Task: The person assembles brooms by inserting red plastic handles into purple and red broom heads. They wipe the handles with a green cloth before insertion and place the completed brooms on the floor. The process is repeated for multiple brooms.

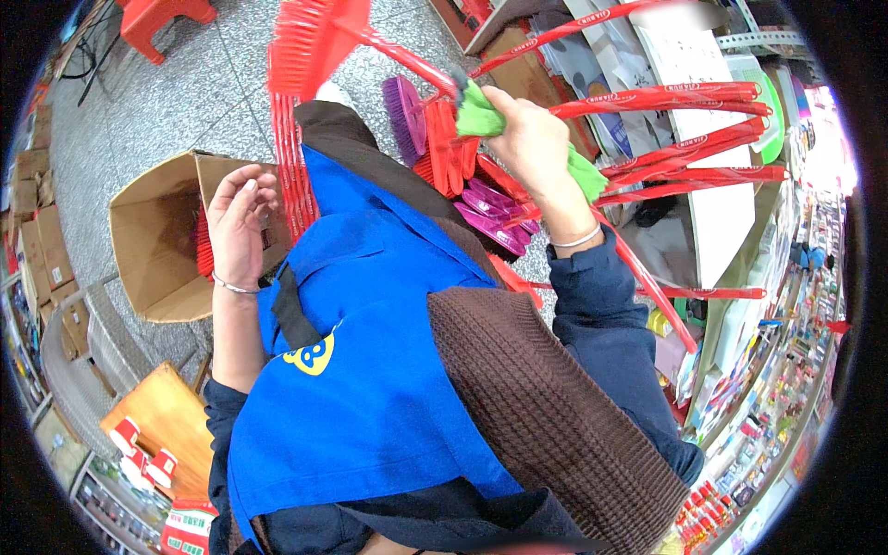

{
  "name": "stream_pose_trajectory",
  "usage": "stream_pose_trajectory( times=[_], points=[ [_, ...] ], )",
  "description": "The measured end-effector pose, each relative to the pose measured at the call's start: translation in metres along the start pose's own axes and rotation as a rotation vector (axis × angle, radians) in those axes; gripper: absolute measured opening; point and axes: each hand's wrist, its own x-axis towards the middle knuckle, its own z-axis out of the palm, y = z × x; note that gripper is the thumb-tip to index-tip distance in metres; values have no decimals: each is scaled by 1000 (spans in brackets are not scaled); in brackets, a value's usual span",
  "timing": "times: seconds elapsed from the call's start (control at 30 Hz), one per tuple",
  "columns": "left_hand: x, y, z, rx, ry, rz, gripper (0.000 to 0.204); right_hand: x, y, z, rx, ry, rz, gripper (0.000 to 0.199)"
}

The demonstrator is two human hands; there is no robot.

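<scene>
My right hand [532,139] is closed on a green cloth [479,111], which lies around the red handle [416,60] of a broom. The broom's red head [319,42] points up at the far left end, and its handle runs on past my wrist toward the lower right. My left hand [242,213] is raised with loosely curled fingers and nothing visible in it. It is beside several upright red plastic-wrapped handles [292,176] and in front of an open cardboard box [153,240] with red bristles [203,245] inside.
Purple brush heads [404,116] and red ones [449,153] cluster near my legs. Several red handles [684,148] lean at the right against a white board [721,222]. A red stool [157,23] stands far left on the speckled floor; stocked shelves [786,388] line the right.
</scene>
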Motion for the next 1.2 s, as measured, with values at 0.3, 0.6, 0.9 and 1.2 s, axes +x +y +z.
stream_pose_trajectory(
  times=[0.3, 0.6, 0.9, 1.2],
  points=[
    [6, -2, 3, -18, -15, -16, 17, -62, 59, -6, -231, -278, -6, 36],
    [4, -10, 1, -7, 69, 41, 17, -88, 75, 45, -304, -545, -236, 20],
    [-23, -20, -20, -82, 171, 55, 16, -46, 64, 118, -360, -677, -369, 13],
    [-39, -30, -31, -83, 295, -3, 15, -7, 59, 172, -421, -823, -263, 16]
  ],
)
